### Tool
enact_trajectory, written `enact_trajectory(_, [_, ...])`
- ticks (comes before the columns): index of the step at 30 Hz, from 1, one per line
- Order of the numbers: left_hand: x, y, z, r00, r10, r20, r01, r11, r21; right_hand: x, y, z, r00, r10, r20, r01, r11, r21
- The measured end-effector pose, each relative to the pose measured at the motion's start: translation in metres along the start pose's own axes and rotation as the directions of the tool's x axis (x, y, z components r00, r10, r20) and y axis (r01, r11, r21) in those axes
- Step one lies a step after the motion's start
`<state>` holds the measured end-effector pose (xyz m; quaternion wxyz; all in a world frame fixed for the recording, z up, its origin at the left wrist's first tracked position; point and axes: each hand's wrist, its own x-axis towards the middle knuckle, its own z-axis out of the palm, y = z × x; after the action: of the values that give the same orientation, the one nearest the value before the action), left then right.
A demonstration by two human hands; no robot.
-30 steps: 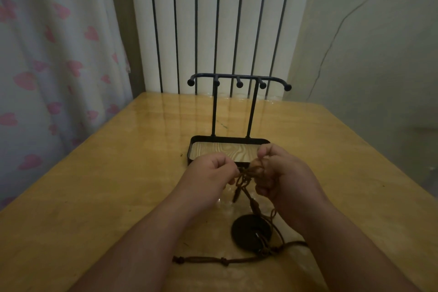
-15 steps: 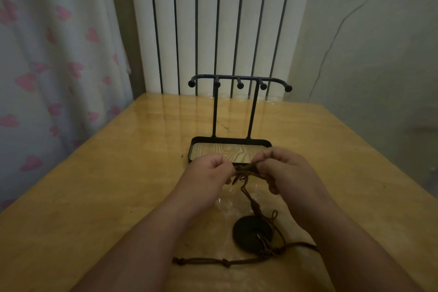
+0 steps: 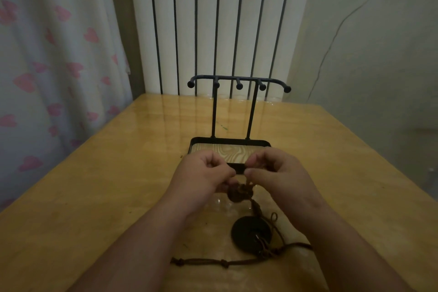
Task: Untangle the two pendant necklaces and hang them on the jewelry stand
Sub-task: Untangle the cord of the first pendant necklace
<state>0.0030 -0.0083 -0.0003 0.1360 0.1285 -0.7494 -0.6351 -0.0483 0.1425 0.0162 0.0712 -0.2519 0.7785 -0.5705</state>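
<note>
Left hand [image 3: 203,173] and right hand [image 3: 279,173] close together just above table [image 3: 118,197], fingers curled, each pinching brown cords [image 3: 224,263] at the tangle [image 3: 244,188]; small pendant [image 3: 235,197] dangles under it; disc [image 3: 246,232] lies flat on table nearer the person, cord trailing left; cords look soft, light, limp, knots likely to snag, so grip right beside the tangle; count: two hands, two pendants, one stand [image 3: 237,152], five pegs [image 3: 239,86], all bare

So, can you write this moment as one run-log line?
phase: untangling; left hand: pinches cords; right hand: pinches cords; dark pendant: on table; jewelry stand: nothing hung
</note>
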Motion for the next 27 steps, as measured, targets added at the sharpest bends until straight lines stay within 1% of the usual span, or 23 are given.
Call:
enact_trajectory(1, [0.0,0.0,-0.001,1.0,-0.002,0.002,0.002,1.0,-0.001,0.0,0.0,0.001,0.999,-0.039,-0.013,0.038,0.996,-0.087])
enact_trajectory(2, [0.0,0.0,-0.001,1.0,-0.006,0.006,0.006,1.0,-0.007,0.0,0.001,0.001,0.998,-0.055,-0.021,0.052,0.989,-0.136])
enact_trajectory(3, [0.001,-0.001,-0.001,1.0,-0.009,0.01,0.009,1.0,-0.015,0.0,0.002,0.002,0.998,-0.051,-0.022,0.047,0.989,-0.143])
enact_trajectory(4, [0.001,-0.001,0.0,1.0,-0.012,0.016,0.012,1.0,-0.028,0.0,0.003,0.003,0.999,-0.031,-0.024,0.028,0.993,-0.111])
enact_trajectory(6, [0.001,-0.001,0.001,0.999,-0.022,0.038,0.023,0.999,-0.041,0.0,0.003,0.002,0.999,0.04,-0.027,-0.039,0.999,0.032])
enact_trajectory(8, [0.001,0.0,0.001,0.997,-0.034,0.071,0.034,0.999,0.002,0.002,0.003,0.001,0.995,0.095,-0.017,-0.091,0.981,0.173])
enact_trajectory(10, [0.0,0.0,0.0,0.992,-0.066,0.108,0.063,0.998,0.025,0.003,0.003,0.0,0.993,0.116,-0.014,-0.108,0.96,0.257])
enact_trajectory(14, [0.0,0.005,0.001,0.958,-0.193,0.212,0.216,0.973,-0.088,0.004,0.002,-0.001,0.991,0.132,-0.022,-0.116,0.931,0.345])
enact_trajectory(16, [0.0,0.006,0.002,0.938,-0.229,0.26,0.272,0.952,-0.142,0.005,0.003,-0.001,0.99,0.136,-0.032,-0.115,0.922,0.369])
enact_trajectory(18, [0.002,0.002,0.001,0.938,-0.21,0.276,0.262,0.951,-0.165,0.005,0.004,-0.001,0.99,0.135,-0.033,-0.111,0.91,0.398])
enact_trajectory(20, [0.004,-0.005,0.0,0.947,-0.163,0.277,0.213,0.964,-0.159,0.006,0.004,-0.001,0.991,0.134,-0.028,-0.111,0.906,0.409])
enact_trajectory(23, [0.006,-0.009,-0.002,0.959,-0.115,0.261,0.157,0.977,-0.147,0.005,0.005,-0.001,0.992,0.124,-0.036,-0.101,0.92,0.379])
enact_trajectory(25, [0.006,-0.009,-0.003,0.968,-0.098,0.231,0.132,0.981,-0.139,0.005,0.006,0.0,0.995,0.075,-0.059,-0.06,0.971,0.232])
enact_trajectory(27, [0.005,-0.009,-0.003,0.973,-0.079,0.215,0.109,0.985,-0.134,0.004,0.007,0.001,0.998,-0.003,-0.056,0.007,0.997,0.074])
